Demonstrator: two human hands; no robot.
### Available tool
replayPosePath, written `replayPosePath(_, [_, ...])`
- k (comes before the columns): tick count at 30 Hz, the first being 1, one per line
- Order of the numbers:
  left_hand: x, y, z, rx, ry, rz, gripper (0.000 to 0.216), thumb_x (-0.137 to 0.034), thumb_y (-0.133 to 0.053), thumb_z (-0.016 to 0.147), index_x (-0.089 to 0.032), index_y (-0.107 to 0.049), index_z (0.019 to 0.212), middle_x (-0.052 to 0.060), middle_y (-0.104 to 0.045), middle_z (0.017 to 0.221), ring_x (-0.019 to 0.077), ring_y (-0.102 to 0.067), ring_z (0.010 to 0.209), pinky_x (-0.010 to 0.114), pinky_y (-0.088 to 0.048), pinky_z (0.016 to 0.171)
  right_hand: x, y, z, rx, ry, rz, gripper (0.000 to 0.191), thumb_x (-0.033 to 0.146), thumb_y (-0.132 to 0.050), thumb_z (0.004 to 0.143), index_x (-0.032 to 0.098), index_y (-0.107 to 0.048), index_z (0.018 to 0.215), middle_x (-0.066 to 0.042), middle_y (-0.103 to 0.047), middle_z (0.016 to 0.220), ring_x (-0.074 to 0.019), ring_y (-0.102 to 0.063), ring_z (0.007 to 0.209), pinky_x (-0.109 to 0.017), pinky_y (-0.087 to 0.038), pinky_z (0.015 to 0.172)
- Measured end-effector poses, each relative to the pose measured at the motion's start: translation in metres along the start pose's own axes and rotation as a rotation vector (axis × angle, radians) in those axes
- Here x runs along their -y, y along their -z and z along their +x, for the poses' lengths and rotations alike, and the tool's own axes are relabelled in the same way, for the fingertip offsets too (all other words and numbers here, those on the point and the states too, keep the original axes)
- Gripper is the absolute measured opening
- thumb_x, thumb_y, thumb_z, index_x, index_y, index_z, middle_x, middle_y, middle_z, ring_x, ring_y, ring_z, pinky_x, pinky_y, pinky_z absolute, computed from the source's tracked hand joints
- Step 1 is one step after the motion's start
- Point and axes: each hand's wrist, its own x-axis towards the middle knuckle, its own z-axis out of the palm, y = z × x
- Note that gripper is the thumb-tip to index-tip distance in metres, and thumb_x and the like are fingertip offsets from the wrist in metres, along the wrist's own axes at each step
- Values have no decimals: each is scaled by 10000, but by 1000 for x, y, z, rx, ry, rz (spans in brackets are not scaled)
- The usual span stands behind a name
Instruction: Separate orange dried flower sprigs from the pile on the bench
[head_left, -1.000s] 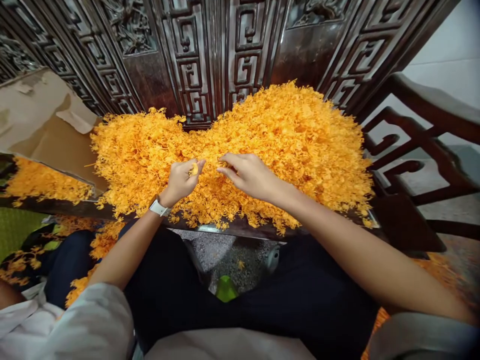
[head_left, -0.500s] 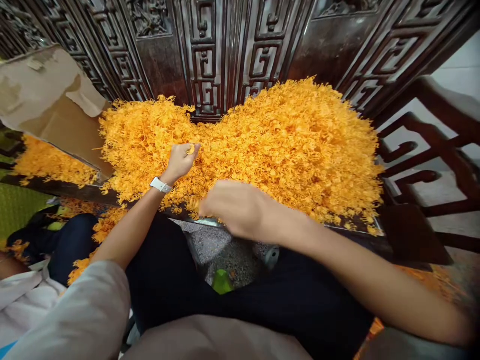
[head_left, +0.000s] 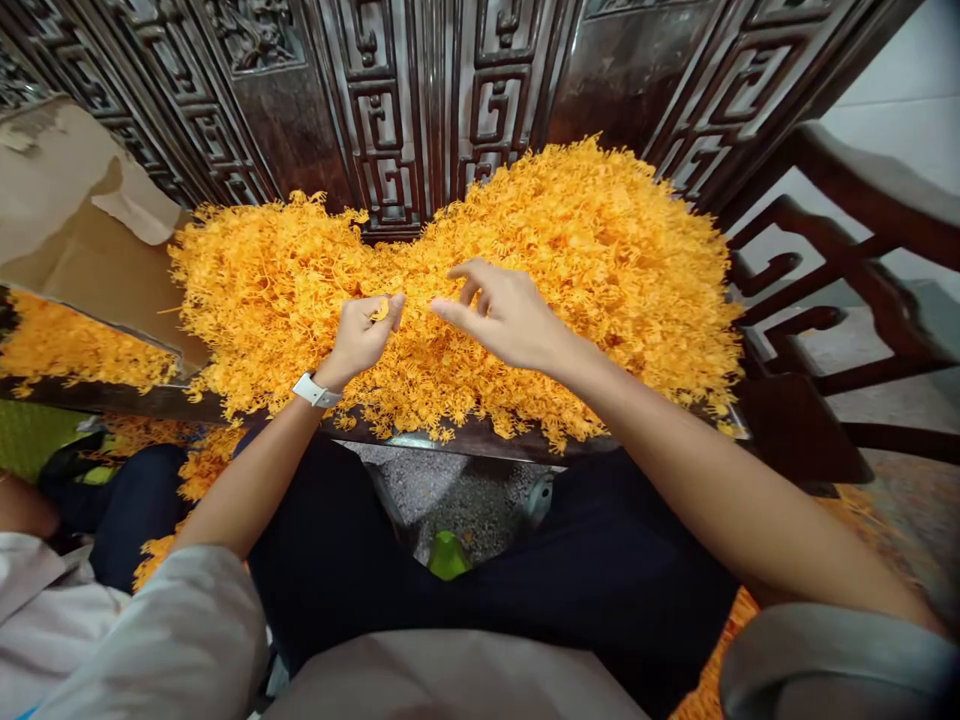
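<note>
A big heap of small orange plastic pieces (head_left: 585,260) covers a dark wooden seat (head_left: 480,440) in front of me. My left hand (head_left: 360,335), with a white watch on the wrist, is closed around a small orange piece (head_left: 382,312) pinched between thumb and fingers, just above the heap. My right hand (head_left: 499,315) hovers beside it, fingers spread and slightly curled, its fingertips a short way from the left hand's piece. Nothing shows in the right hand.
A carved dark wooden backrest (head_left: 420,100) rises behind the heap. A torn cardboard box (head_left: 82,240) lies at the left with more orange pieces (head_left: 67,350) under it. A wooden armrest (head_left: 847,260) stands at the right. Orange pieces lie on the floor (head_left: 187,470); a green object (head_left: 448,555) sits below.
My right hand dropped down toward the seat's front edge half a second ago and has come back up next to the left hand. The left hand stayed closed on its piece.
</note>
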Motion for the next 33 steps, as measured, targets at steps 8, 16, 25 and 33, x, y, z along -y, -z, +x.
replayPosePath(8, [1, 1, -4, 162, -155, 62, 648, -660, -530, 1002, -190, -432, 567, -26, -403, 518, 102, -355, 493, 300, -264, 530, 62, -18, -23, 396, 230, -502, 349, 269, -403, 1106, 123, -703, 1005, -118, -748, 854, -201, -611, 676, -342, -210, 575])
replayPosePath(16, [36, 11, 13, -22, 35, 108, 721, -762, -473, 972, -208, -375, 523, -23, -350, 492, 109, -298, 477, 319, -227, 517, 113, 5, -56, 312, 605, -131, 429, 328, -431, 1094, 222, -652, 742, 3, -633, 632, -172, -572, 568, -357, -309, 513])
replayPosePath(25, [1, -6, -3, 224, -65, 157, 637, -611, -513, 1025, -189, -505, 547, -14, -466, 495, 106, -403, 469, 312, -259, 525, -20, 35, 2, -158, -97, -321, 509, 552, -416, 1064, 148, -639, 1280, -217, -667, 1148, -391, -632, 1142, -555, -502, 965])
replayPosePath(33, [3, -9, -4, 225, -125, 201, 637, -550, -538, 1022, -199, -343, 528, -38, -305, 487, 98, -258, 452, 325, -193, 509, -28, 40, 7, -229, -91, -283, 438, 596, -450, 1040, 241, -679, 1156, -159, -677, 1035, -355, -621, 1063, -490, -523, 896])
